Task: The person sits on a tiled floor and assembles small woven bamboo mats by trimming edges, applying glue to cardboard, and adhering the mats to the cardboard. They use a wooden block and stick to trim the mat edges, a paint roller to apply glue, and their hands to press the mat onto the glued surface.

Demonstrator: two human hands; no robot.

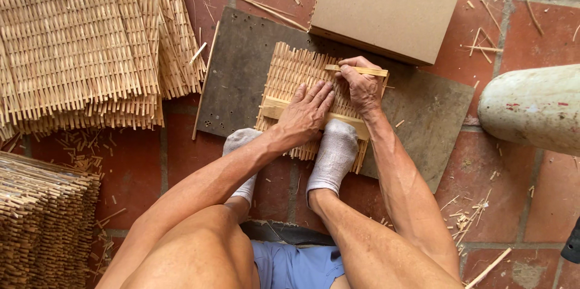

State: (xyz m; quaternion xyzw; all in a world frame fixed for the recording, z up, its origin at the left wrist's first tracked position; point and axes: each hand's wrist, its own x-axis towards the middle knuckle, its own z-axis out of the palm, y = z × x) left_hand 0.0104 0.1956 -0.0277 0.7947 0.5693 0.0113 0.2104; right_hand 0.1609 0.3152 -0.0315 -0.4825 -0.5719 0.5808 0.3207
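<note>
Your hands work over the woven bamboo mat on the dark board. A cardboard box blocks the far edge, just beyond the right hand. Stacked mats close the left side. A white cylinder stands to the right; bare board lies between.

The left hand and two socked feet cover the middle of the woven bamboo mat, hiding the wooden slat beneath. The stacked mats run off the left edge (as does the lower pile). The pale cylinder is cut off at right.
</note>
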